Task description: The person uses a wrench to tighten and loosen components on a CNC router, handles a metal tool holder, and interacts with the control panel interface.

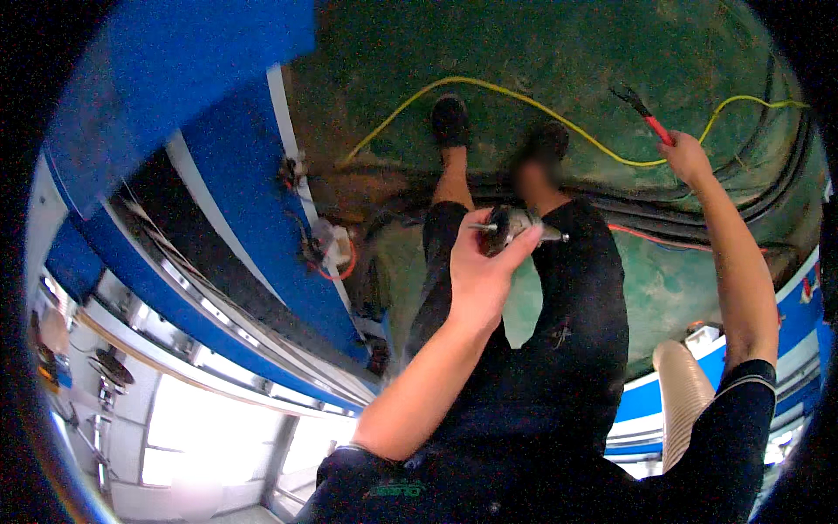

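Observation:
My left hand (479, 278) is closed around a dark metal part (511, 224) in front of my lap. The part has a rounded body, a thin pin at its left end and a tapered, shiny tip at its right. Fingers and thumb cover some of its surface. Out to the right, well apart from it, my right hand (687, 158) grips a red-handled brush (656, 128). The brush's dark, splayed head points up and left, over the green floor, and touches nothing that I can see.
A yellow hose (541, 106) curves across the green floor (611, 44) beyond my feet. Thick black cables (637, 214) run behind my legs and bend up at the right. Blue and white machine panels (236, 166) stand at the left, with a small fitting and an orange-red loop (342, 264) beside them.

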Action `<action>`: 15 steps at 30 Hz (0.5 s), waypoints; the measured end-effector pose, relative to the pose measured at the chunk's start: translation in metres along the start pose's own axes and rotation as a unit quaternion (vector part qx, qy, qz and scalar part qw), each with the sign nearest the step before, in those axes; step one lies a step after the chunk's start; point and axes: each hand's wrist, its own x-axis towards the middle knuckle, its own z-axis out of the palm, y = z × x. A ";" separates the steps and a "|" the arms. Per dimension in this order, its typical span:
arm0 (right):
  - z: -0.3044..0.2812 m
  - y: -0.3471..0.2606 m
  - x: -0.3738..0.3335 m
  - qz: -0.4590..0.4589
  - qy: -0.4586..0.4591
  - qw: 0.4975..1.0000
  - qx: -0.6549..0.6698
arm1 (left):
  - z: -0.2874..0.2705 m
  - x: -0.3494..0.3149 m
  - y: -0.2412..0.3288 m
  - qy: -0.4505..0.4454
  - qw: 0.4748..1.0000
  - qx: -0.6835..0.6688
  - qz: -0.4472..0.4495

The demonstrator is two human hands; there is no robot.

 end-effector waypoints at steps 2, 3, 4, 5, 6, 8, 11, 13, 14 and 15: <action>-0.016 -0.008 0.000 -0.008 0.025 0.999 0.025 | 0.017 0.008 0.016 -0.021 1.000 0.023 -0.003; -0.031 -0.014 -0.003 -0.022 0.023 0.997 0.077 | 0.031 0.013 0.030 -0.023 0.999 -0.018 -0.021; -0.042 -0.015 -0.010 -0.032 0.020 0.991 0.127 | 0.044 0.017 0.043 -0.026 0.997 -0.057 -0.045; -0.059 -0.014 -0.021 -0.020 0.026 0.991 0.132 | 0.060 0.018 0.060 -0.032 0.995 -0.079 -0.054; -0.079 -0.014 -0.032 -0.024 0.017 0.990 0.139 | 0.073 0.022 0.075 -0.050 0.989 -0.118 -0.074; -0.102 0.005 -0.048 -0.018 0.017 0.989 0.148 | 0.104 0.038 0.103 -0.105 0.978 -0.159 -0.084; -0.104 0.064 -0.069 0.008 0.066 0.976 0.207 | 0.157 0.057 0.145 -0.122 0.984 -0.125 -0.028; -0.104 0.105 -0.074 0.055 0.091 0.971 0.215 | 0.202 0.078 0.175 -0.113 0.988 -0.101 0.022; -0.104 0.120 -0.076 0.083 0.101 0.966 0.224 | 0.216 0.093 0.186 -0.133 0.986 -0.096 0.019; -0.106 0.131 -0.078 0.131 0.073 0.971 0.187 | 0.227 0.107 0.193 -0.135 0.988 -0.081 0.010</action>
